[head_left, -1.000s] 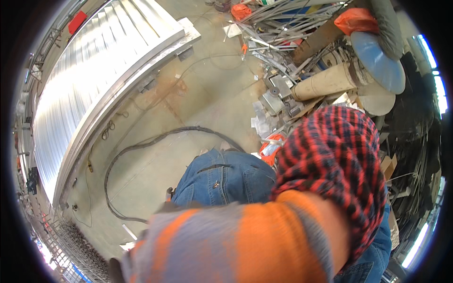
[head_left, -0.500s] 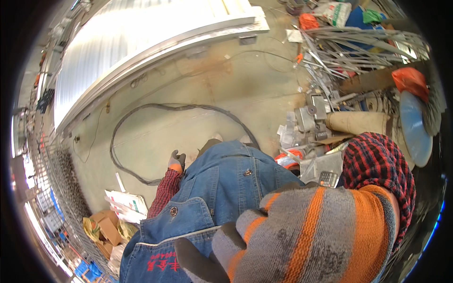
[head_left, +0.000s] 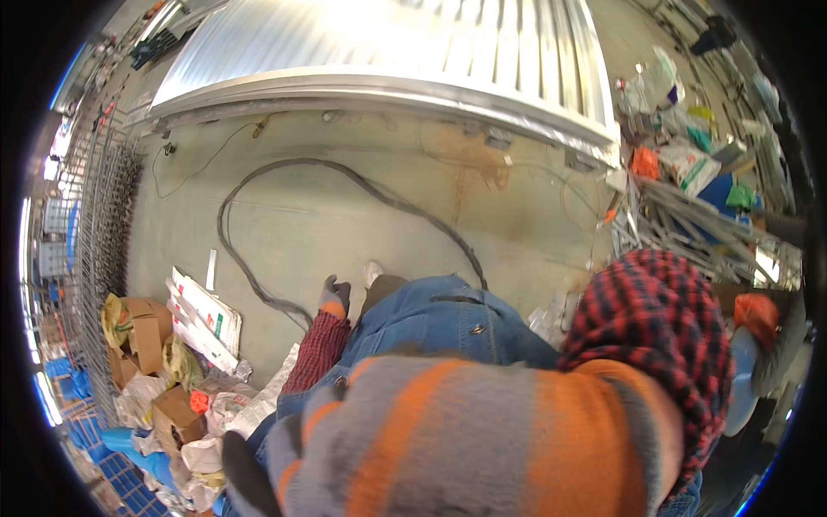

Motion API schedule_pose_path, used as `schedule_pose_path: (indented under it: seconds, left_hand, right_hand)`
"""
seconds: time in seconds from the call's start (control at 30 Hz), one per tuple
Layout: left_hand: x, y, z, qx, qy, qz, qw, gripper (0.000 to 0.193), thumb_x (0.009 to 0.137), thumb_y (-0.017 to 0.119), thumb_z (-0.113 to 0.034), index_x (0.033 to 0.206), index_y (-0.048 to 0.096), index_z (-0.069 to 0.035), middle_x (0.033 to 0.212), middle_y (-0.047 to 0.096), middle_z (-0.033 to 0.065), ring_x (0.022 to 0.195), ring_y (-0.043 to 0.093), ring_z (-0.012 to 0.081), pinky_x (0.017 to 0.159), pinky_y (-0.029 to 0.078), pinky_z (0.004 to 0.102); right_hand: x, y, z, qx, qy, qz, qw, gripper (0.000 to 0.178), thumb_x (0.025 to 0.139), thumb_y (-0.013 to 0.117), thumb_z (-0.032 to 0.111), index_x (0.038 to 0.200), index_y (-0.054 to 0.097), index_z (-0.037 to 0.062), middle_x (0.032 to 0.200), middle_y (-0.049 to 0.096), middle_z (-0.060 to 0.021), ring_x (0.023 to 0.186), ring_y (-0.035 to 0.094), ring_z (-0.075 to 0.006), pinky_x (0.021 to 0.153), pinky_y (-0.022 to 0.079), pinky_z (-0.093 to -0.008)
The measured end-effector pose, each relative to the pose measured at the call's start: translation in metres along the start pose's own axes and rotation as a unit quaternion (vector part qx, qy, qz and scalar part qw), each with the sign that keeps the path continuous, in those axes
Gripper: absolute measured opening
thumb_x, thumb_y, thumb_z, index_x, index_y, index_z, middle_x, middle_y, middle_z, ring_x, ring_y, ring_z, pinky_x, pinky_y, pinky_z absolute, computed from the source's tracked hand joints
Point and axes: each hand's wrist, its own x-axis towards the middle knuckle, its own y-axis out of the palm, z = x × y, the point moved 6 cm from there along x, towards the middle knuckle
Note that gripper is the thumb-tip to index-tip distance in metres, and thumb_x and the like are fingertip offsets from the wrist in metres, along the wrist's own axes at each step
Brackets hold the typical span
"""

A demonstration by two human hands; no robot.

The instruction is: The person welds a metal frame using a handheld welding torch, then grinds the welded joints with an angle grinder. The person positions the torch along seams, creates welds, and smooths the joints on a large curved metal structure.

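Note:
My right hand (head_left: pixel 448 439), in a grey knit glove with orange bands and dark fingers, is raised close in front of me with its back showing. One dark finger stands apart at its left side; the others are largely out of sight, so I cannot tell what they do. Down beside my blue denim apron (head_left: pixel 448 319) hangs my left hand (head_left: pixel 336 295) in a matching glove. It is open, loosely curled, with nothing visible in it. Nearest to it is a thick black cable (head_left: pixel 258 289), looped across the floor. Both sleeves are red-and-black checked.
A large ribbed metal panel (head_left: pixel 388 52) stretches across the far side. Cardboard boxes (head_left: pixel 142 332), plastic bags and white sheets (head_left: pixel 207 319) lie at left beside wire mesh (head_left: pixel 108 207). Metal strips (head_left: pixel 689 224), bags and an orange bag (head_left: pixel 756 317) are piled at right.
My view has turned right, so the panel and floor sit differently. My right hand has shifted left across the apron and hides more of it. The left hand still hangs at my side.

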Motion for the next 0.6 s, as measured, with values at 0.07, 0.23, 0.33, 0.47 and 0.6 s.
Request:
schedule_pose_path:
  seconds: [0.07, 0.23, 0.33, 0.47, 0.6]
  left_hand:
    - [0.030, -0.033, 0.024, 0.006, -0.020, -0.017, 1.000, 0.064, 0.097, 0.080, -0.025, 0.153, 0.055, -0.005, 0.092, 0.067, 0.0061, 0.080, 0.064, 0.0152, 0.074, 0.054, 0.0344]
    - [0.097, -0.162, 0.036, -0.132, 0.007, -0.100, 0.986, 0.057, 0.102, 0.073, -0.021, 0.154, 0.055, -0.003, 0.093, 0.066, 0.0041, 0.076, 0.061, 0.0152, 0.068, 0.052, 0.0327]
    - [0.128, -0.260, 0.014, -0.160, 0.040, -0.207, 0.964, 0.056, 0.103, 0.070, -0.016, 0.154, 0.054, 0.000, 0.093, 0.064, 0.0025, 0.075, 0.060, 0.0136, 0.064, 0.050, 0.0294]
    - [0.122, -0.349, 0.000, -0.367, 0.027, -0.271, 0.889, 0.059, 0.104, 0.070, -0.018, 0.156, 0.050, 0.001, 0.101, 0.065, 0.0040, 0.083, 0.061, 0.0117, 0.066, 0.050, 0.0269]
    - [0.125, -0.421, -0.029, -0.377, 0.008, -0.346, 0.859, 0.064, 0.105, 0.071, -0.023, 0.159, 0.046, -0.001, 0.109, 0.067, 0.0036, 0.082, 0.060, 0.0091, 0.063, 0.049, 0.0274]
  right_hand:
    - [0.048, -0.012, -0.016, -0.001, 0.005, 0.018, 1.000, 0.036, 0.105, 0.062, 0.015, 0.137, 0.055, -0.0001, 0.110, 0.079, -0.0182, 0.093, 0.078, -0.0345, 0.077, 0.063, -0.0440]
    - [0.175, -0.054, -0.052, -0.022, 0.008, 0.057, 0.998, 0.038, 0.105, 0.062, 0.016, 0.139, 0.054, 0.0000, 0.110, 0.079, -0.0187, 0.092, 0.079, -0.0355, 0.077, 0.063, -0.0448]
    - [0.252, -0.080, -0.067, -0.019, -0.012, 0.076, 0.997, 0.039, 0.105, 0.062, 0.016, 0.140, 0.053, 0.0001, 0.110, 0.079, -0.0190, 0.092, 0.079, -0.0361, 0.076, 0.063, -0.0452]
    - [0.350, -0.116, -0.086, -0.008, -0.041, 0.084, 0.996, 0.040, 0.105, 0.062, 0.016, 0.141, 0.052, 0.0003, 0.110, 0.079, -0.0194, 0.092, 0.079, -0.0370, 0.076, 0.063, -0.0458]
    - [0.443, -0.165, -0.100, 0.034, -0.057, 0.054, 0.996, 0.041, 0.105, 0.062, 0.016, 0.142, 0.051, 0.0004, 0.111, 0.079, -0.0197, 0.092, 0.079, -0.0378, 0.076, 0.063, -0.0463]
